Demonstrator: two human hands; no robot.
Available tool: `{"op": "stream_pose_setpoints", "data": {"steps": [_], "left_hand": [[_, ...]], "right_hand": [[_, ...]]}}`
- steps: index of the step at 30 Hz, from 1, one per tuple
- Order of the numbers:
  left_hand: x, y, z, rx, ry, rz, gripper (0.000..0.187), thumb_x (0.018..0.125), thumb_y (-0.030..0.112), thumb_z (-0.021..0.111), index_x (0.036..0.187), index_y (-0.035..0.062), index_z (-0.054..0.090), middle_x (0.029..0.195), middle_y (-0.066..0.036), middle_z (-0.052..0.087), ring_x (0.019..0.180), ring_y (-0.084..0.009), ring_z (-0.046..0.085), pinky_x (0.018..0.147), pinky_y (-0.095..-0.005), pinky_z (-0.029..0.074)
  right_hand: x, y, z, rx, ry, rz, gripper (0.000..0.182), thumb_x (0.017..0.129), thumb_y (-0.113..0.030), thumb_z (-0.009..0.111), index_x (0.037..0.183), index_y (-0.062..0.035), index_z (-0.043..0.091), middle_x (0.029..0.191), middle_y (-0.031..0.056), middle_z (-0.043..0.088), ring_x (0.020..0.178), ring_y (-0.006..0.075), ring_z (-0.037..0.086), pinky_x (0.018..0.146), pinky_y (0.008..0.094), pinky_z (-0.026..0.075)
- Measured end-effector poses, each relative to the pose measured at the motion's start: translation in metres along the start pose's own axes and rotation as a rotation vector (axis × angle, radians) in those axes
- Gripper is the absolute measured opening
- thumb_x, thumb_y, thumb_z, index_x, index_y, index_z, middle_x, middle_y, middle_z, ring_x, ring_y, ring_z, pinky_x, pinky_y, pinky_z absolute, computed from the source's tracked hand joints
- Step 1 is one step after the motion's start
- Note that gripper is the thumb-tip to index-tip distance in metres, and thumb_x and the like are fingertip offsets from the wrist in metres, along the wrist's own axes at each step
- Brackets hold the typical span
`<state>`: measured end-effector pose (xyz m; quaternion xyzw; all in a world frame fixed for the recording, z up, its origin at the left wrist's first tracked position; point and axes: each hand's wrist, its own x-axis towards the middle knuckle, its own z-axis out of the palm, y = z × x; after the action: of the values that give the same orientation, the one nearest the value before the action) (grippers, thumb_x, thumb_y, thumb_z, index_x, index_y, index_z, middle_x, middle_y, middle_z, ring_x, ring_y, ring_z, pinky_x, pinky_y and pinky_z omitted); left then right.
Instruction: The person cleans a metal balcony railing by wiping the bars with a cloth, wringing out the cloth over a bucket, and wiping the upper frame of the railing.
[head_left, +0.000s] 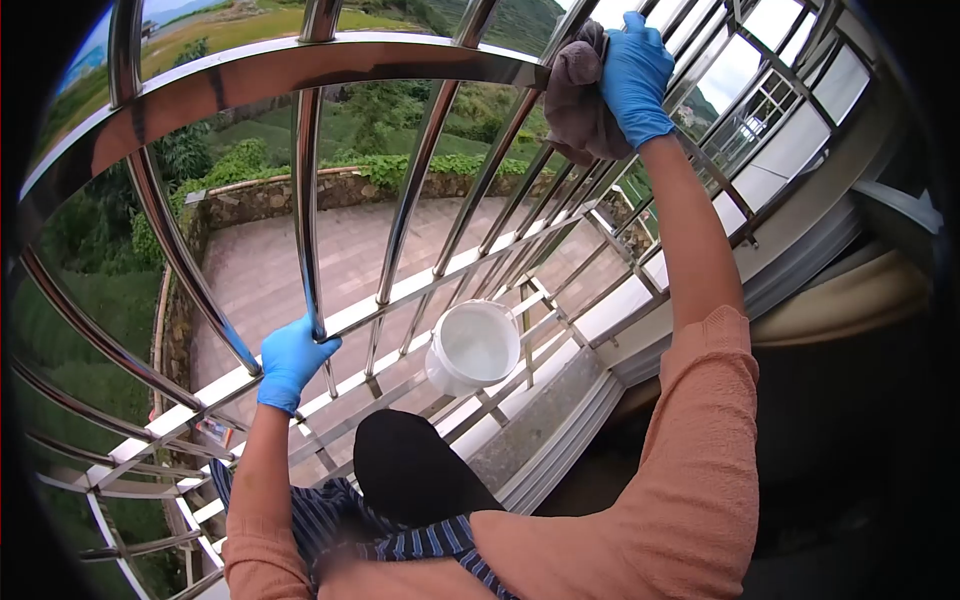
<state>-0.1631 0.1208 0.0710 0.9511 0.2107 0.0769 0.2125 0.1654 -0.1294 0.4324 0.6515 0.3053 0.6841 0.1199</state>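
Note:
My right hand (638, 82), in a blue glove, is raised at the upper right against the metal bars. Its fingers are closed on a brown-grey cloth (580, 92) that hangs down beside the hand. At the lower left, my gloved left hand (293, 362) grips an upright of the shiny metal railing (307, 200), just above the lower rail. Between the two arms, a white bucket (473, 345) with water in it rests on the bars at the base of the cage.
A grey stone sill (530, 425) and a window track (565, 440) run along the right. Far below the bars lies a paved terrace (270, 250) edged by a stone wall (270, 200). My dark-clad knee (410, 465) sits close to the bucket.

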Motion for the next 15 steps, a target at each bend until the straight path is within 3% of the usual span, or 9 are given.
{"op": "stream_pose_setpoints", "data": {"steps": [1,2,4,6,9,12,15], "left_hand": [[0.001,-0.003,0.004,-0.030,0.030,0.017,0.033,0.070,0.045,0.071,0.082,0.0148,0.063,0.074,-0.006,0.067,0.071,-0.0272,0.065,0.063,-0.0390,0.050],[0.002,-0.005,0.007,-0.057,0.057,0.033,0.032,0.071,0.044,0.071,0.082,0.0143,0.063,0.073,-0.006,0.066,0.071,-0.0271,0.065,0.063,-0.0388,0.050],[0.002,-0.008,0.010,-0.045,0.053,0.024,0.032,0.071,0.044,0.071,0.082,0.0141,0.063,0.073,-0.006,0.066,0.070,-0.0271,0.065,0.062,-0.0389,0.050],[0.002,-0.004,0.009,-0.042,0.050,0.019,0.032,0.071,0.043,0.071,0.081,0.0140,0.063,0.072,-0.006,0.066,0.070,-0.0271,0.065,0.062,-0.0389,0.050],[0.006,-0.001,0.001,0.015,-0.073,-0.068,0.046,0.071,0.047,0.070,0.106,0.0167,0.067,0.077,-0.003,0.069,0.074,-0.0248,0.067,0.067,-0.0357,0.051],[0.006,-0.005,0.005,-0.009,-0.018,-0.057,0.043,0.071,0.047,0.070,0.100,0.0157,0.069,0.077,-0.003,0.069,0.073,-0.0242,0.067,0.066,-0.0355,0.051],[0.004,-0.002,0.006,-0.014,0.052,-0.041,0.037,0.069,0.048,0.071,0.085,0.0156,0.066,0.073,-0.005,0.067,0.069,-0.0256,0.065,0.062,-0.0375,0.050]], "right_hand": [[0.012,-0.013,-0.024,-0.071,-0.014,-0.194,0.021,0.081,-0.030,0.062,0.089,-0.0112,0.067,0.084,0.0110,0.065,0.084,0.0292,0.064,0.074,0.0439,0.049],[0.024,-0.012,-0.010,-0.067,-0.023,-0.188,0.021,0.081,-0.030,0.062,0.089,-0.0112,0.067,0.084,0.0110,0.065,0.084,0.0292,0.064,0.074,0.0439,0.049],[0.041,-0.009,0.043,0.134,-0.589,0.043,0.011,0.083,-0.017,0.064,0.080,-0.0070,0.060,0.058,0.0025,0.055,0.045,0.0158,0.048,0.044,0.0325,0.040],[0.023,0.013,0.096,0.117,-0.653,0.009,0.011,0.082,-0.018,0.064,0.081,-0.0073,0.061,0.059,0.0031,0.055,0.048,0.0168,0.049,0.045,0.0333,0.041],[0.027,0.039,0.185,0.073,-0.750,-0.130,0.014,0.081,-0.022,0.063,0.082,-0.0084,0.063,0.063,0.0049,0.058,0.055,0.0199,0.053,0.050,0.0358,0.043],[0.035,0.009,0.210,0.049,-0.785,-0.293,0.017,0.080,-0.026,0.062,0.083,-0.0095,0.064,0.068,0.0067,0.061,0.063,0.0229,0.057,0.055,0.0383,0.045],[0.031,-0.013,0.186,-0.002,-0.799,-0.439,0.021,0.079,-0.030,0.061,0.084,-0.0105,0.066,0.072,0.0085,0.063,0.071,0.0259,0.061,0.060,0.0408,0.048]]}}
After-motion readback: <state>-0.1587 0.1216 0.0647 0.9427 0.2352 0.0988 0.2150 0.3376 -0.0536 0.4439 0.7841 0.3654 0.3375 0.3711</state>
